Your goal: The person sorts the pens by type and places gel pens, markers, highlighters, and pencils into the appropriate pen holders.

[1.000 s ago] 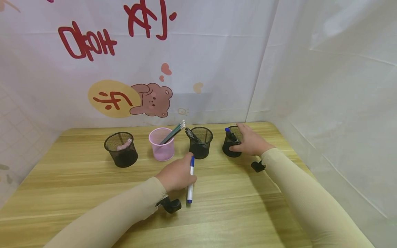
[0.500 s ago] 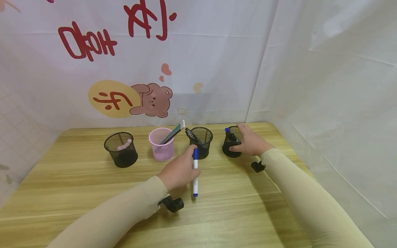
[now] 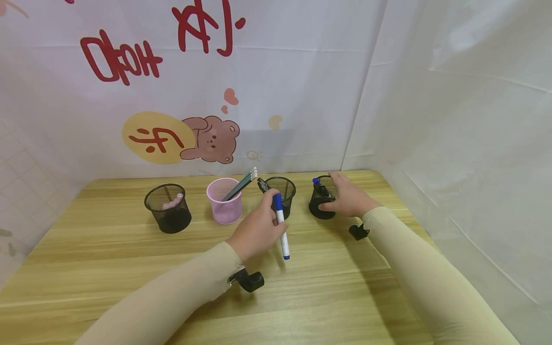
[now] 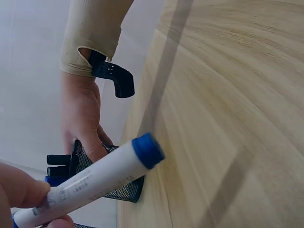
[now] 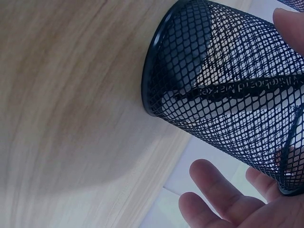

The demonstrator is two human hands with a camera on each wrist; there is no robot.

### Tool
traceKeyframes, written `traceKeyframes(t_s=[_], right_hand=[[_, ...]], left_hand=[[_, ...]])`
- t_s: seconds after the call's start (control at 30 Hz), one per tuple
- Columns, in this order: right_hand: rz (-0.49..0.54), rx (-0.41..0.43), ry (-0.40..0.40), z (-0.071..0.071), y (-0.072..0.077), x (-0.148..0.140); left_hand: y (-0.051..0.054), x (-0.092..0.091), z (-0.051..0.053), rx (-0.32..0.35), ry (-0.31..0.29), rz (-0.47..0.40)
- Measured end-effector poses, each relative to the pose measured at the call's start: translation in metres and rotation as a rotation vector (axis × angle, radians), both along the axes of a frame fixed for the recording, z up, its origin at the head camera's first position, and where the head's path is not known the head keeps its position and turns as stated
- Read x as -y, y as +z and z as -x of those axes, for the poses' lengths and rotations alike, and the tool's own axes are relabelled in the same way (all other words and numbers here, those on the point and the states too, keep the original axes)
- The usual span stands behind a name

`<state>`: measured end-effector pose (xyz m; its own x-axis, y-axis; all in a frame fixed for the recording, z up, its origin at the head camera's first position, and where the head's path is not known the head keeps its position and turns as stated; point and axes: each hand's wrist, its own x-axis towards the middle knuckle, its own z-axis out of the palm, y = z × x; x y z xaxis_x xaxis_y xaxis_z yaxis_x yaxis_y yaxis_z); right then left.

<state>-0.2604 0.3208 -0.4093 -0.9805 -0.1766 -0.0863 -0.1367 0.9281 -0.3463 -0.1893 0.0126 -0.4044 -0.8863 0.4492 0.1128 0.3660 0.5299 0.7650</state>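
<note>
My left hand (image 3: 258, 229) pinches a white whiteboard marker (image 3: 282, 237) with a blue cap between thumb and fingers. The marker tilts above the table, its cap end toward the back, in front of a black mesh pen holder (image 3: 286, 196) that my hand partly hides. At the right, my right hand (image 3: 351, 197) holds another black mesh pen holder (image 3: 318, 207) from its right side, thumb in front and fingers at the far rim. This holder stands upright on the table with a few markers inside, one blue-ended; the right wrist view shows dark lettering on one through the mesh (image 5: 237, 90).
A pink mesh pen holder (image 3: 227, 212) with several green and dark pencils (image 3: 241, 186) stands left of centre. Farther left is a black mesh pen holder (image 3: 173, 220) with pink round-ended items. A printed white curtain (image 3: 302, 96) hangs behind the wooden table (image 3: 129, 268).
My left hand has moved right and toward the back with the marker, lifting it and tilting its lower end to the right. My right hand stays on its pen holder.
</note>
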Motion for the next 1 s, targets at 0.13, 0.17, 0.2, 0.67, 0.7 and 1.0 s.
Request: traceKeyframes(t_s=[0.13, 0.17, 0.2, 0.67, 0.7, 1.0], right_hand=[[-0.007, -0.006, -0.002, 0.0, -0.001, 0.0], [-0.008, -0.007, -0.003, 0.0, -0.001, 0.0], [-0.009, -0.007, -0.004, 0.0, -0.001, 0.0], [0.004, 0.0, -0.008, 0.0, -0.002, 0.0], [0.006, 0.001, -0.01, 0.0, -0.002, 0.0], [0.0, -0.007, -0.005, 0.0, 0.0, 0.002]], left_hand=[[0.001, -0.006, 0.002, -0.02, 0.02, -0.069], [0.002, -0.008, 0.003, -0.023, 0.025, -0.085], [0.002, -0.01, 0.003, -0.026, 0.028, -0.103], [0.01, -0.039, 0.013, -0.077, 0.083, -0.346], [0.01, -0.042, 0.014, -0.084, 0.093, -0.369], [0.01, -0.064, 0.027, -0.161, 0.186, -0.519]])
